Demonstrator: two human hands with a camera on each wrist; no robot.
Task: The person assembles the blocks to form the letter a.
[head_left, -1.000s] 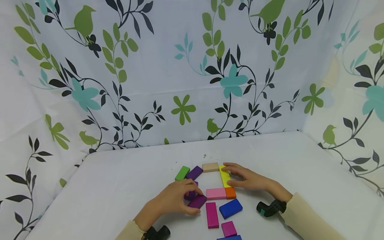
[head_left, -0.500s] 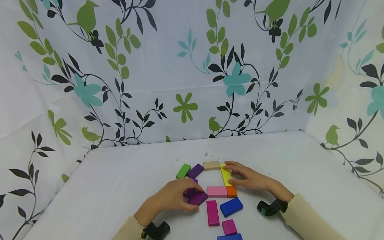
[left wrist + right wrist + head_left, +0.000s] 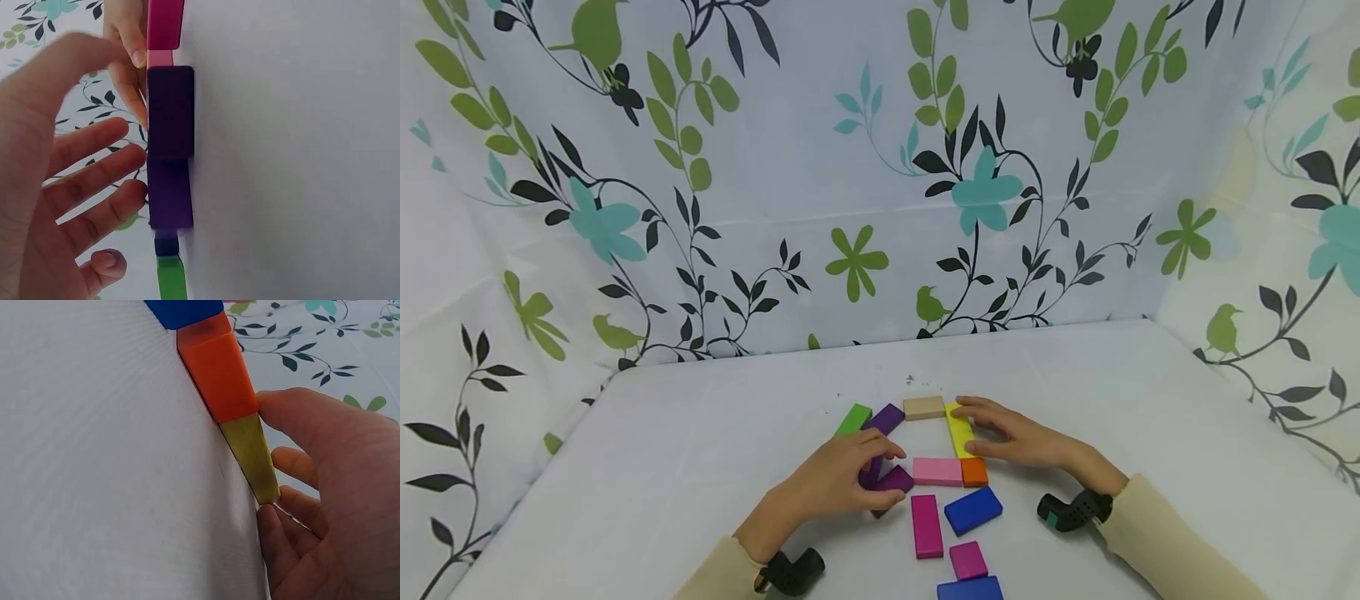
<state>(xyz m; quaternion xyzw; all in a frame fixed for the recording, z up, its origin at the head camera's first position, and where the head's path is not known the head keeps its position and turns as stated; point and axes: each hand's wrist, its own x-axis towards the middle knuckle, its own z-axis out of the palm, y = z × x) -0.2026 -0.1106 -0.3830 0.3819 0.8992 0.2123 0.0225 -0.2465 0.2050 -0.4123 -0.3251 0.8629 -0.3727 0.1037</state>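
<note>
My left hand [image 3: 831,471] hovers around a plum-purple block [image 3: 897,478], its thumb and fingers spread. In the left wrist view a gap shows between the fingertips and that dark block [image 3: 170,112]. Behind it a violet block [image 3: 870,475] is partly covered by the hand. My right hand [image 3: 1022,437] holds a yellow block [image 3: 959,432] lengthwise, a finger at its far end and the thumb at its near end. In the right wrist view the thumb touches where the yellow block [image 3: 253,456] meets an orange block [image 3: 219,375].
A tan block [image 3: 923,407], another violet block [image 3: 886,418] and a green block [image 3: 854,418] lie at the back of the outline. Nearer are pink [image 3: 937,472], magenta [image 3: 927,527] and blue [image 3: 973,510] blocks. Patterned cloth [image 3: 760,208] hangs behind the white table [image 3: 662,467].
My left hand has loosened from the plum block and its fingers have lifted and spread. My right hand stays on the yellow block. The head view has shifted slightly.
</note>
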